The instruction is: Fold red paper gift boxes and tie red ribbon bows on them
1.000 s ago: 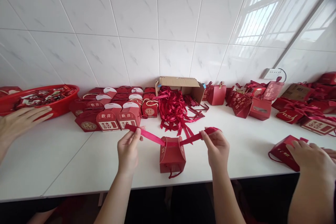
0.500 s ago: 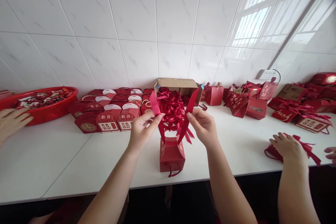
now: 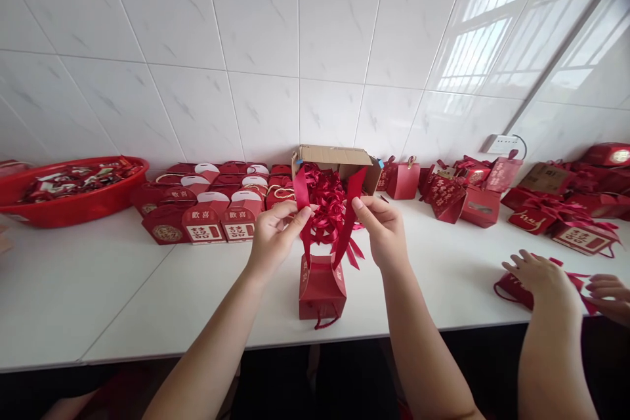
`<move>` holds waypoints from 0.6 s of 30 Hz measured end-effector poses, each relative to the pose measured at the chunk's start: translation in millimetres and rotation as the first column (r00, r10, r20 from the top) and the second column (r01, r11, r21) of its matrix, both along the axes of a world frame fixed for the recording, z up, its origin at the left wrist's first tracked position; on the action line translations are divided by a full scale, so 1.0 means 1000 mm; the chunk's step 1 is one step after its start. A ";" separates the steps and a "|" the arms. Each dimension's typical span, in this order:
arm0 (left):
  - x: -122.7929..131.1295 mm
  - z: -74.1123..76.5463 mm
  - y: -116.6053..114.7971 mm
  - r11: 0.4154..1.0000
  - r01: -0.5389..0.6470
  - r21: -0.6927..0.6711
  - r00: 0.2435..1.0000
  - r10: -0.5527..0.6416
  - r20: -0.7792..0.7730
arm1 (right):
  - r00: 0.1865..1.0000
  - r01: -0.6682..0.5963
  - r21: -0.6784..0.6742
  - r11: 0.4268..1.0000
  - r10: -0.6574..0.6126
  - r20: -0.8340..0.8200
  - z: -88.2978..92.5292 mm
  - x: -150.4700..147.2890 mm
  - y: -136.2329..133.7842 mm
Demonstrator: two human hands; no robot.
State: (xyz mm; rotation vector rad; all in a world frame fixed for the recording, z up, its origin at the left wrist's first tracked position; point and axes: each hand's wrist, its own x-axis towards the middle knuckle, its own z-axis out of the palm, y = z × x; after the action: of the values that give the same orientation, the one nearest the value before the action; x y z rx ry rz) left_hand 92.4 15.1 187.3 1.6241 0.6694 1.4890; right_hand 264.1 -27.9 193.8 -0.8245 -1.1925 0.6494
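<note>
A small red gift box point(image 3: 322, 289) stands near the front edge of the white table point(image 3: 123, 289). A red ribbon point(image 3: 348, 220) runs through its top, and both ends rise upward. My left hand point(image 3: 275, 233) pinches the left end of the ribbon above the box. My right hand point(image 3: 381, 230) pinches the right end. The two hands are close together, just above and behind the box.
A cardboard box point(image 3: 339, 161) with a heap of red ribbons point(image 3: 327, 200) sits behind. Rows of finished red boxes point(image 3: 207, 210) stand at the left, next to a red basin point(image 3: 69, 190). More red boxes point(image 3: 467, 193) lie right. Another person's hands point(image 3: 544, 279) handle a box at right.
My hands drew the ribbon ends from spread out sideways to upright and close together above the box. The person's hand at the far left has withdrawn from view.
</note>
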 end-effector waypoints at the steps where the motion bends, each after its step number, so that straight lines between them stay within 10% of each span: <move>1: 0.000 0.000 0.000 1.000 0.002 0.004 1.000 -0.002 -0.002 | 1.000 0.008 0.002 1.000 -0.008 0.012 0.000 0.000 0.000; 18: 0.001 0.004 -0.003 1.000 0.019 -0.006 1.000 -0.019 -0.020 | 1.000 0.030 0.018 0.999 -0.030 0.001 -0.008 -0.003 0.000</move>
State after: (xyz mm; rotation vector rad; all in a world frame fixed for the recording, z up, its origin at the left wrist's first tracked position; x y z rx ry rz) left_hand 93.0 12.2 191.3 1.6388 0.6676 1.4574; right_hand 261.4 -27.5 185.6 -0.8266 -1.1827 0.6130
